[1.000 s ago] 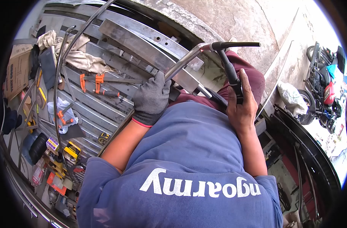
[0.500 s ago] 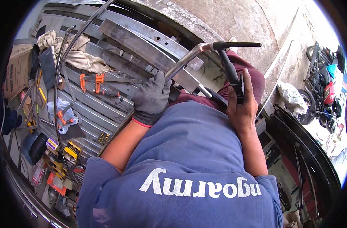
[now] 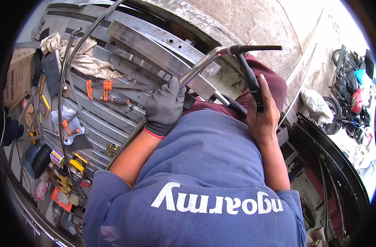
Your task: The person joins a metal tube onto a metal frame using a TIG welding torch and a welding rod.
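My left hand (image 3: 165, 105) wears a dark grey work glove and is closed around the lower end of a shiny metal tube (image 3: 201, 69). The tube slants up and to the right. In my bare right hand (image 3: 263, 108) is the black handle of a TIG welding torch (image 3: 249, 76), held between thumb and fingers. The torch's pink nozzle is right at the tube's upper end, and its long black back cap points right. Behind the tube lies a flat grey metal bar (image 3: 149, 48). My legs in maroon trousers (image 3: 267, 76) show beyond the torch.
A slatted metal bench (image 3: 109, 109) on the left carries orange bar clamps (image 3: 108, 88), a beige cloth (image 3: 93, 66), a tape measure (image 3: 112, 150) and boxes. A dark cable (image 3: 63, 82) arcs over it. Motorcycles (image 3: 352, 88) and a white sack (image 3: 315, 105) stand at right.
My right index finger has shifted slightly left against the torch handle, and the handle's lower end has moved a little. The left hand and tube look the same.
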